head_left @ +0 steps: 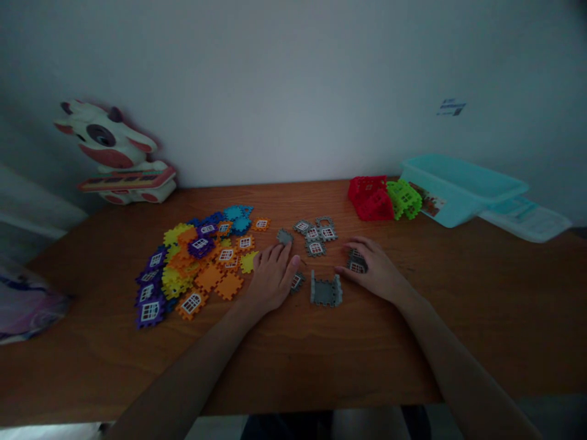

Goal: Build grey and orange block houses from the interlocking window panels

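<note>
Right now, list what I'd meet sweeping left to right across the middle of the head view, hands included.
Pinkish, see-through bag-like item → pile of colourful tiles → left hand → grey piece with two raised sides → right hand → turquoise tub.

It looks like a room in a home, perhaps a child's play corner: a cow-shaped toy keyboard (126,180) and a pile of colourful plastic tiles (206,263) sit on a wooden counter (284,354) against a plain pale wall (275,91).
</note>
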Demonstrator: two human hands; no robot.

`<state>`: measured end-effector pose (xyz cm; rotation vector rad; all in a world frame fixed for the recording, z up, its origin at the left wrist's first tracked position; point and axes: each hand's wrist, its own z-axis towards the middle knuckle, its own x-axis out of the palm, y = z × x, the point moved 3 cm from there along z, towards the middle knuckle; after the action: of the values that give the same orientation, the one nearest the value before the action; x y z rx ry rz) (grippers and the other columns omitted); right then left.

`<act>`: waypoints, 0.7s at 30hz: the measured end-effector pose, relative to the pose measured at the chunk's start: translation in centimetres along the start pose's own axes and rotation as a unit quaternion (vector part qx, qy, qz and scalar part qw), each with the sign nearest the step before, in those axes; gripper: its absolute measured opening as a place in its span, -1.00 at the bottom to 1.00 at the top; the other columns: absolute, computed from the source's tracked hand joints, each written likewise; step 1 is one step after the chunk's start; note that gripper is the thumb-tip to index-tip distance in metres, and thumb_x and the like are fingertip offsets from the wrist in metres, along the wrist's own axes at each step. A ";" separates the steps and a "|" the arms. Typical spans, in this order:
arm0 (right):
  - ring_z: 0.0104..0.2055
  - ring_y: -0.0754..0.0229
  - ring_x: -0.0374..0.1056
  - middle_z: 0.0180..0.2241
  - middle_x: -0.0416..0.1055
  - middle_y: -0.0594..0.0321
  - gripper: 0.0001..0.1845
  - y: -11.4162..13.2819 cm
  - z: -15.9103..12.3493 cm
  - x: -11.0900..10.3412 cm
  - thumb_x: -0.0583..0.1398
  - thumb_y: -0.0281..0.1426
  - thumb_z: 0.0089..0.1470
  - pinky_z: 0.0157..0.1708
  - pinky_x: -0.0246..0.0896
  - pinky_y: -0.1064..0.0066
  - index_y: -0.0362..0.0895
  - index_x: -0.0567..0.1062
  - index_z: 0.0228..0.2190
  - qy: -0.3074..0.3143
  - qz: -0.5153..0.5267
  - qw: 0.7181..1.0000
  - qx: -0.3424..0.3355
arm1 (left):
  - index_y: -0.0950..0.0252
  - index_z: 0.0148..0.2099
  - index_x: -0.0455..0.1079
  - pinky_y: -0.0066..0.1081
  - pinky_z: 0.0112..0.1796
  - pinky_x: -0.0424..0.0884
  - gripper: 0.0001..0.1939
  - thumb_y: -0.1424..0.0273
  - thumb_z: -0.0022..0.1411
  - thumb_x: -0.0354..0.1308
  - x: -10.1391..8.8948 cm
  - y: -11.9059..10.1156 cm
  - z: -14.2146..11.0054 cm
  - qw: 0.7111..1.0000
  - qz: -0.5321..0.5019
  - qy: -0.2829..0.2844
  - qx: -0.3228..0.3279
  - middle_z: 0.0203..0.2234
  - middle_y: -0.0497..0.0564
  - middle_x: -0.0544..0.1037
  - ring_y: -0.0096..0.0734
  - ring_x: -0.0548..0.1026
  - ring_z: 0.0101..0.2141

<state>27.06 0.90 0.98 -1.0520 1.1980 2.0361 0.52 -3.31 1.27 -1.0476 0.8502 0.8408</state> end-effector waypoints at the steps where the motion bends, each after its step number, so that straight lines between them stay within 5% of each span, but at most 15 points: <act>1: 0.22 -0.22 0.30 0.17 0.35 -0.12 -0.38 0.0 0.0 0.0 0.31 0.04 0.07 0.25 0.18 -0.13 -0.12 0.50 0.01 0.001 0.000 1.000 0.001 | 0.23 0.34 0.23 0.03 0.16 0.18 -0.45 0.12 0.52 -0.30 -0.1 0.0 0.0 1.000 -0.004 -0.001 0.001 0.18 0.19 0.44 -0.03 0.33 0.18; 6: 0.21 -0.22 0.32 0.16 0.36 -0.08 -0.39 0.2 -0.1 0.2 0.29 0.06 0.08 0.23 0.21 -0.13 -0.10 0.51 0.00 -0.006 -0.007 1.000 -0.004 | 0.25 0.20 0.37 -0.04 0.08 0.28 -0.48 0.14 0.53 -0.29 -1.1 -0.5 0.0 0.997 -0.066 0.002 0.045 0.00 0.15 0.50 -0.11 0.41 0.02; 12: 0.21 -0.19 0.32 0.16 0.38 -0.05 -0.43 0.3 -0.1 0.3 0.30 0.03 0.09 0.23 0.22 -0.07 -0.10 0.52 -0.01 -0.019 -0.017 1.000 -0.013 | 0.30 0.39 0.04 -0.03 0.16 0.30 -0.27 -0.03 0.37 0.01 -1.2 -1.7 -0.7 0.963 -0.141 0.087 0.214 0.18 0.25 0.39 -0.01 0.37 0.14; 21: 0.20 -0.17 0.34 0.15 0.40 -0.05 -0.45 0.3 -0.1 0.2 0.31 -0.01 0.10 0.22 0.24 -0.05 -0.09 0.53 0.00 -0.017 -0.030 0.999 -0.014 | 0.26 0.37 0.04 0.02 0.13 0.33 -0.13 0.01 0.18 0.28 -0.6 -2.0 -0.9 0.968 -0.085 0.101 0.213 0.13 0.24 0.47 0.02 0.46 0.08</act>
<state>26.70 0.71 0.93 -1.0502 1.1101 2.0222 1.89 -4.81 2.33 -0.8177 1.0419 0.3841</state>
